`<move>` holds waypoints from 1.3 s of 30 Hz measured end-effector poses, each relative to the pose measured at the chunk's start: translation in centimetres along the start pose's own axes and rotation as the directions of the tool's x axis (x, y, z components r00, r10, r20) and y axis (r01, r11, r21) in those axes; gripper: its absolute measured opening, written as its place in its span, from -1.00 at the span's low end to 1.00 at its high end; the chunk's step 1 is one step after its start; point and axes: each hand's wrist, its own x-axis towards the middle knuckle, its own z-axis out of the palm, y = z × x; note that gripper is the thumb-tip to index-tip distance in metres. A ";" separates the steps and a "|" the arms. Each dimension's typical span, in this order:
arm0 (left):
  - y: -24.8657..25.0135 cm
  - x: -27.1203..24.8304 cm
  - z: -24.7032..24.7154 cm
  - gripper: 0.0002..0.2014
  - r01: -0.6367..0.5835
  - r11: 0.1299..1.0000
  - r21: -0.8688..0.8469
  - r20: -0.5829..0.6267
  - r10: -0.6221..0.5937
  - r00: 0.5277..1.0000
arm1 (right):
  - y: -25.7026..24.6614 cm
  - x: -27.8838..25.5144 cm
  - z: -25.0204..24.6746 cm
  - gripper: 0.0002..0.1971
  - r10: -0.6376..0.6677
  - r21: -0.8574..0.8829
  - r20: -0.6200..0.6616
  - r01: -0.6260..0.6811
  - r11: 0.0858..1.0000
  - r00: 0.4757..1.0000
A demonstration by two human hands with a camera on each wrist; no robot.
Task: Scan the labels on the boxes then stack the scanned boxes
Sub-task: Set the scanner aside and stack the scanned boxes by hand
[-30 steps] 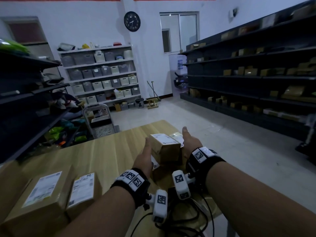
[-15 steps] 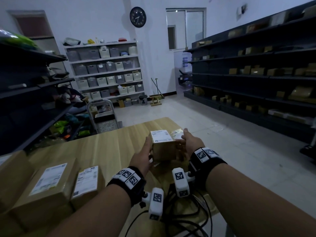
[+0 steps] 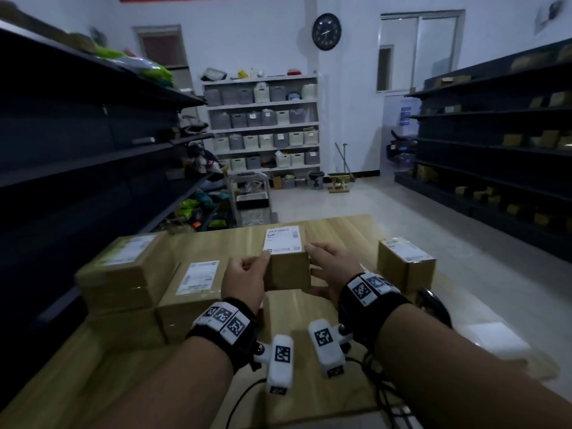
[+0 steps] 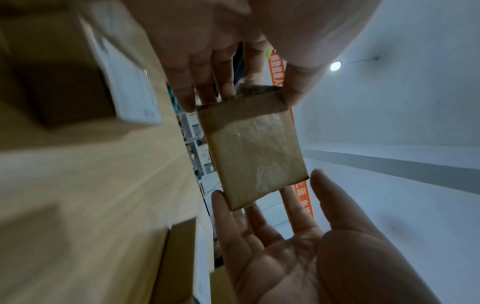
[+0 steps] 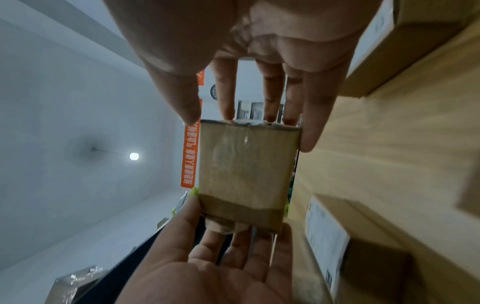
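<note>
brown cardboard fills the left of the wooden table (image 3: 346, 230): a tall stack of boxes (image 3: 123, 274) with a label on top, and just beside it a flatter labelled box (image 3: 195, 289). next comes the left hand (image 3: 244, 280), thumb on the top edge and fingers pressed to the left face of the small box (image 3: 286, 264), which is held clear of the tabletop between both hands with its white label (image 3: 282, 239) facing up. the right hand (image 3: 334, 270) mirrors that grip on the right face, thumb over the top edge, fingers fairly straight along the side and under the bottom; the wrist views show both sets of fingers clamping the box from opposite ends. further right another labelled box (image 3: 405, 261) stands alone on the table, with a dark rounded thing, perhaps the scanner (image 3: 433, 308), near the edge behind the right wrist. compared with half a second ago, the small box has swung from the right end of the table toward the middle, and the left stack has come much closer in view. this looks like a carry toward the stack, so the box is probably already scanned and the stacking step is under way.
</note>
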 end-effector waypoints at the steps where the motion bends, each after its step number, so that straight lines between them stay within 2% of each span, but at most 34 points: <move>1: -0.1 0.3 -1.6 -0.59 -0.027 0.999 0.036 -0.018 0.028 0.999 | 0.2 -0.1 1.3 -0.75 0.001 0.004 0.020 -0.001 1.000 1.000; 4: 0.1 0.7 -5.6 -0.78 -0.048 0.994 0.096 -0.058 0.054 0.997 | 1.3 -0.2 5.4 -0.79 0.008 0.028 0.062 -0.010 1.000 0.998; 11: 0.3 1.9 -12.3 -0.85 -0.014 0.993 0.114 -0.132 0.029 0.991 | 2.2 -0.3 12.7 -0.74 -0.064 -0.001 0.112 0.064 0.998 0.992; 14: 0.0 2.0 -14.2 -0.72 -0.007 0.993 0.118 -0.161 0.026 0.987 | 2.8 -0.4 14.7 -0.63 -0.081 -0.142 0.150 0.102 0.985 0.985; 17: -1.0 1.8 -15.5 -0.61 0.023 0.991 0.135 -0.164 -0.001 0.987 | 3.7 -0.5 16.1 -0.73 -0.051 -0.235 0.183 0.094 0.967 0.982; 21: -1.9 1.8 -16.8 -0.64 0.064 0.998 0.011 -0.228 -0.059 0.972 | 4.8 0.8 17.4 -0.49 0.022 -0.278 0.165 0.025 0.960 0.986; 26: -2.3 2.1 -17.6 -0.68 0.053 0.994 -0.101 -0.265 -0.078 0.961 | 4.9 1.6 18.9 -0.26 0.015 -0.292 0.162 0.033 0.956 0.987; 28: -2.3 2.2 -17.8 -0.68 0.052 0.991 -0.123 -0.262 -0.083 0.962 | 4.9 1.7 19.3 -0.10 0.018 -0.314 0.160 0.033 0.949 0.987; 31: -2.4 2.4 -17.9 -0.63 0.038 0.990 -0.134 -0.261 -0.072 0.963 | 4.7 1.4 20.0 0.12 -0.045 -0.322 0.168 0.098 0.942 0.985; 32: -2.3 2.2 -17.9 -0.63 0.032 0.991 -0.134 -0.261 -0.066 0.963 | 4.4 0.9 20.2 0.11 -0.063 -0.315 0.172 0.116 0.942 0.983; 35: -2.4 2.1 -17.8 -0.65 0.018 0.988 -0.155 -0.263 -0.059 0.963 | 3.8 0.3 20.4 -0.18 -0.078 -0.305 0.176 0.130 0.943 0.981; 36: -2.4 2.0 -17.8 -0.66 0.015 0.986 -0.164 -0.262 -0.058 0.963 | 3.8 0.2 20.3 -0.19 -0.066 -0.310 0.182 0.120 0.943 0.981; 39: -2.6 1.6 -17.7 -0.71 -0.003 0.988 -0.153 -0.258 -0.037 0.965 | 3.8 -0.3 19.6 0.07 -0.018 -0.368 0.162 0.078 0.927 0.987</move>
